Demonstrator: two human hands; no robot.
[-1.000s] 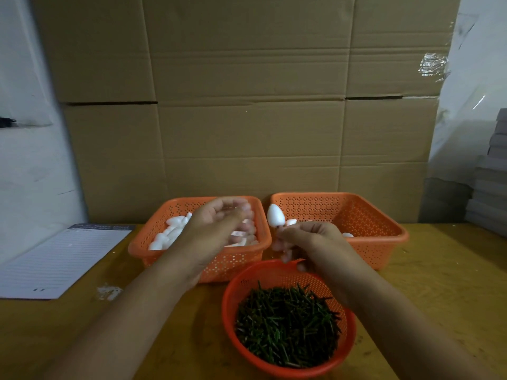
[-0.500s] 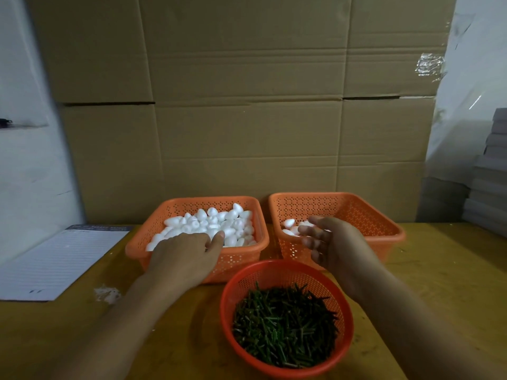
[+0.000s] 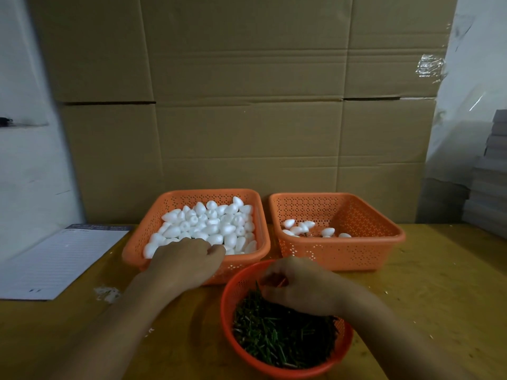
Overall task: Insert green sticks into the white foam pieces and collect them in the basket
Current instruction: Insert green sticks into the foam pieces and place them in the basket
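Note:
My left hand (image 3: pixel 186 260) reaches over the front rim of the left orange basket (image 3: pixel 137 250), fingers curled down among the white foam pieces (image 3: pixel 208 223); its fingertips are hidden. Over the round red basket (image 3: pixel 227 297) of green sticks (image 3: pixel 279 338), my right hand (image 3: pixel 299 286) has its fingertips pinched on a stick at the pile's far edge. Behind it, the right orange basket (image 3: pixel 343 244) holds several foam pieces (image 3: pixel 296 229) at its front left.
The baskets stand on a yellow wooden table (image 3: pixel 425 297). A lined paper pad (image 3: pixel 60 259) lies at the left edge. Large cardboard boxes (image 3: pixel 247 105) form a wall right behind the baskets. Stacked grey sheets (image 3: pixel 493 174) sit at the far right.
My right hand left the right basket and came down into the green sticks. My left hand moved forward from the basket rim into the foam pieces.

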